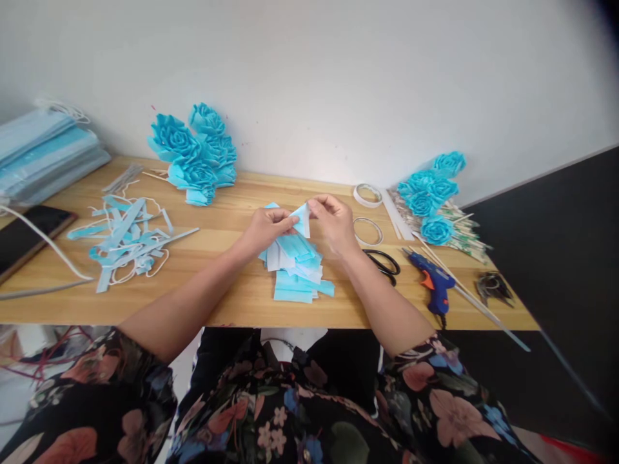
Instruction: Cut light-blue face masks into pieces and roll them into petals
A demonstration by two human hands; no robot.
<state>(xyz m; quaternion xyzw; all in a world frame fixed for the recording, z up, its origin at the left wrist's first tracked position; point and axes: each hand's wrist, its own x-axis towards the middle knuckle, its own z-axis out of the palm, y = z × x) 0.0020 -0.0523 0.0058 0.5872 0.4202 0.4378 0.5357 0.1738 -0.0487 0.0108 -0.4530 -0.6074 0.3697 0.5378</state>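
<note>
Between my two hands is a small piece of light blue and white mask fabric (302, 221), with one corner pointing up. My left hand (268, 227) pinches its left side between thumb and fingers. At its upper right corner, my right hand (333, 222) has closed thumb and fingertips on the same piece. Just below my hands lies a loose pile of cut blue and white fabric pieces (296, 287) on the wooden table. Black-handled scissors (385, 264) rest by my right forearm, their blades hidden.
At the left are mask scraps (128, 241), a phone (33, 235), a cable (48, 241) and stacked masks (43, 154). Blue fabric flowers (198, 154) stand at the wall, more flowers (428, 193) at the right. Tape rolls (367, 195), a blue glue gun (432, 280) and black clips (492, 287) lie rightward.
</note>
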